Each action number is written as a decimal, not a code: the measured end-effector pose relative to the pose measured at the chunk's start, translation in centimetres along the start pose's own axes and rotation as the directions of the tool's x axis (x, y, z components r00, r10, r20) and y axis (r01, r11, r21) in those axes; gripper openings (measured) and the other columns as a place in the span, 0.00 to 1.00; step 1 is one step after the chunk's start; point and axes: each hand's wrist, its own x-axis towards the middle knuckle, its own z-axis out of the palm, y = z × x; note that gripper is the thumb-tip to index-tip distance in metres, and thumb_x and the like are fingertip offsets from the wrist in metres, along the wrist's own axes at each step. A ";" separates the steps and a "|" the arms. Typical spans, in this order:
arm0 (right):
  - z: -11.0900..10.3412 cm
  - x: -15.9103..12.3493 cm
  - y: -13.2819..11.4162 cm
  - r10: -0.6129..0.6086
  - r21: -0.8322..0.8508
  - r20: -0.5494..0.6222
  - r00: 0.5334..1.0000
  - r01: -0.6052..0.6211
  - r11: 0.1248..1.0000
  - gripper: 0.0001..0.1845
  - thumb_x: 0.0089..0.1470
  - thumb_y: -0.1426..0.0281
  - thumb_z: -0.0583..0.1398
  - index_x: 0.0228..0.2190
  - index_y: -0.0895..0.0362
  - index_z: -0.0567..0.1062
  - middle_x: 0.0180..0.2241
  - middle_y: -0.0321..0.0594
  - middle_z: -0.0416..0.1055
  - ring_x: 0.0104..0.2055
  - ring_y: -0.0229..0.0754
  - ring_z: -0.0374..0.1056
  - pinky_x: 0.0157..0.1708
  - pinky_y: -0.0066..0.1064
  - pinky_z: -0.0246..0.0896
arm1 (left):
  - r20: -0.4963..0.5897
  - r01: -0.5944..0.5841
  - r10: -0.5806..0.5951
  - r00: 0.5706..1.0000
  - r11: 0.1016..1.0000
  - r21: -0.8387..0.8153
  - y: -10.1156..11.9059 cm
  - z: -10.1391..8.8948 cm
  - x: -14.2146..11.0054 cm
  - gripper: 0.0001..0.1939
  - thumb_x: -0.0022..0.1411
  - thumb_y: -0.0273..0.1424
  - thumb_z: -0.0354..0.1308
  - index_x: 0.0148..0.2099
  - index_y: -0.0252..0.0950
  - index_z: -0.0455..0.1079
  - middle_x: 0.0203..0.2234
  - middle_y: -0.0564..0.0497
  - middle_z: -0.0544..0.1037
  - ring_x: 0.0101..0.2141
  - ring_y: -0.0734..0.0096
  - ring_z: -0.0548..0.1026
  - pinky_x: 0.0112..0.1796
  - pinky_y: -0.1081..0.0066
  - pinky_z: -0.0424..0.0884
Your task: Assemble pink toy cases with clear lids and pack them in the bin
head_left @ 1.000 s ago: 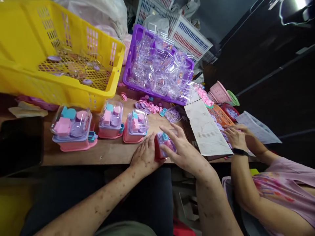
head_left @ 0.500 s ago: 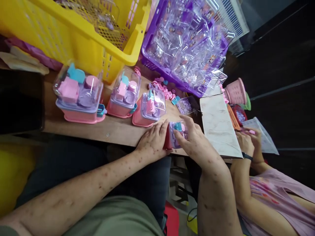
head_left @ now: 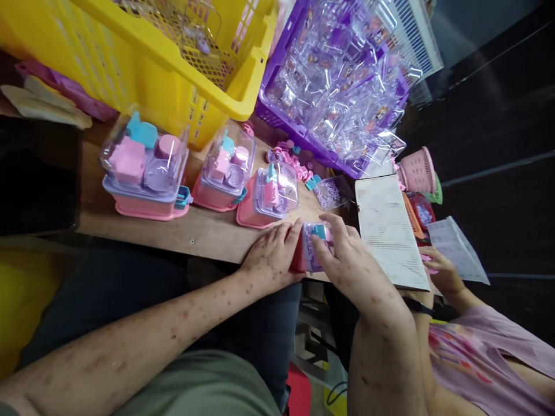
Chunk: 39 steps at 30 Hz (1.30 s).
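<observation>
Pink plastic makes up the base (head_left: pixel 298 260) of the small toy box (head_left: pixel 307 251) at the near edge of the wooden table (head_left: pixel 208 245), just beside the row of three similar boxes (head_left: pixel 271 196) and left of a sheet of white cardboard (head_left: pixel 385 225). The left hand (head_left: pixel 273 251) cups the base, fingers on the far side and thumb on the near side; the right hand (head_left: pixel 344 248) is curled over the clear cover, thumb and fingers gripping it, though some of the fingertips' contact is hidden. The box looks light and stiff, its cover thin, smooth and likely slippery, apt to crack or dent if squeezed hard in the middle. The firmest hold should be low on the base's sides, with the cover taken near its rim. The teal and pink pieces under it look small and probably rattle. As for writing, the clear packs in the purple basket (head_left: pixel 312 147) bear tiny picture stickers, and the white sheet (head_left: pixel 459 248) near a co-worker's hand (head_left: pixel 444 271) seems printed, but no word or brand can be read.
</observation>
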 end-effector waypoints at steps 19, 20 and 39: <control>-1.2 0.7 0.4 0.063 -0.018 0.124 0.990 -0.061 0.998 0.27 0.71 0.51 0.55 0.62 0.51 0.70 0.52 0.52 0.78 0.52 0.64 0.77 0.57 0.58 0.72 | -0.029 -0.029 0.029 0.999 1.000 0.005 -0.1 -0.1 -0.2 0.66 0.58 0.46 0.80 0.81 0.35 0.41 0.72 0.29 0.64 0.72 0.35 0.67 0.69 0.44 0.69; -1.3 0.7 0.5 0.065 -0.015 0.126 0.990 -0.064 0.998 0.27 0.71 0.51 0.55 0.62 0.51 0.70 0.53 0.52 0.78 0.51 0.63 0.77 0.57 0.58 0.72 | -0.030 -0.030 0.030 0.999 1.000 0.008 -0.1 -0.2 -0.2 0.65 0.58 0.46 0.80 0.81 0.35 0.41 0.72 0.30 0.64 0.72 0.35 0.67 0.69 0.44 0.69; -1.5 0.5 1.0 0.033 -0.086 0.043 0.999 -0.029 0.996 0.36 0.69 0.49 0.58 0.71 0.52 0.72 0.59 0.53 0.80 0.60 0.66 0.76 0.59 0.60 0.72 | -0.045 -0.037 0.039 0.998 0.999 0.037 -0.1 0.1 -0.1 0.66 0.56 0.51 0.82 0.79 0.34 0.44 0.73 0.30 0.63 0.73 0.35 0.65 0.70 0.45 0.67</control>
